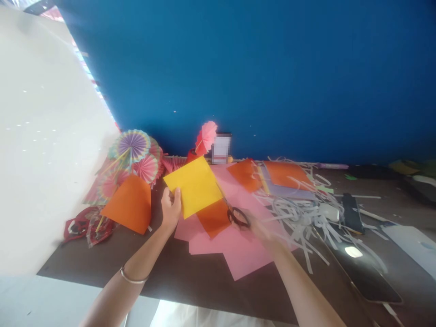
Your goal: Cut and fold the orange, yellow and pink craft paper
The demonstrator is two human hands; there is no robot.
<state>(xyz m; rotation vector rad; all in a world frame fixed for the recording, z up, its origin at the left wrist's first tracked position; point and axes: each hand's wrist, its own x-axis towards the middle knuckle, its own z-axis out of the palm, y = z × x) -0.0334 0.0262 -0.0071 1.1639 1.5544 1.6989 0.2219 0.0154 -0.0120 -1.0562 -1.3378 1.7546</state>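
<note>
Wall: flat deep-blue wall [252, 68], along the far side.
Fan: round pleated paper fan with a purple centre [131, 144], far left.
Strips: tangled heap of thin white paper strips [295, 212], right.
Pen: slim purple pen [332, 166], far right, near the wall.
Phone: flat black glossy rectangular phone [373, 278], near right, bright reflection on its face.

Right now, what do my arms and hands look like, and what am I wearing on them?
Your left hand is ungloved, and a thin, plain, silver-coloured bangle circles the left forearm. Your right hand is ungloved too; the right forearm shows no bangle. No sleeves show. Rings are hard to tell.
</note>
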